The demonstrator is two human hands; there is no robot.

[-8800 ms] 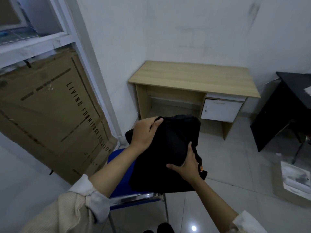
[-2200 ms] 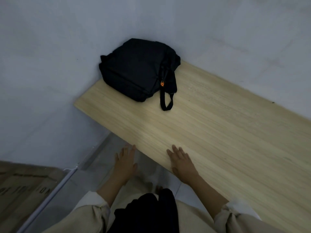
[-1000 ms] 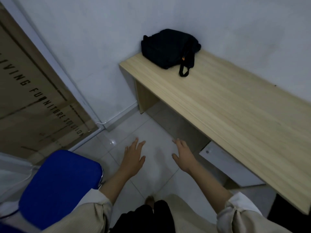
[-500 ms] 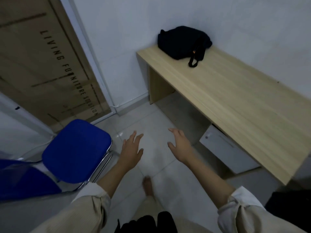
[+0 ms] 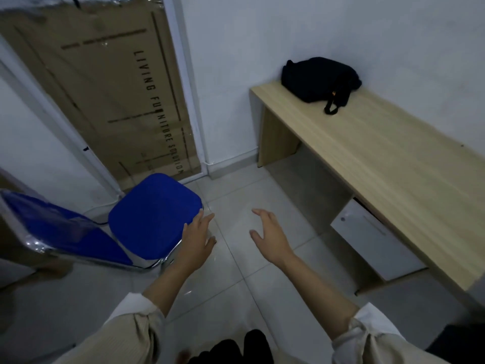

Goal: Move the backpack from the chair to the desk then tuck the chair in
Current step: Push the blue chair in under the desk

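Both hands were empty and spread open, the left hand (image 5: 197, 239) having just reached the chair (image 5: 153, 219) seat's edge, the right hand (image 5: 270, 236) beside it, the backpack (image 5: 316, 78) already resting on the desk (image 5: 393, 158), leaving only the tucking in.

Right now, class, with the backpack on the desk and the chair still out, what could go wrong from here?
1. The chair may scrape or tip if pulled by the seat edge, where the left hand reaches.
2. Pushed in askew, it could strike the white drawer under the desk.
3. The backpack has a strap hanging loose, which could snag.
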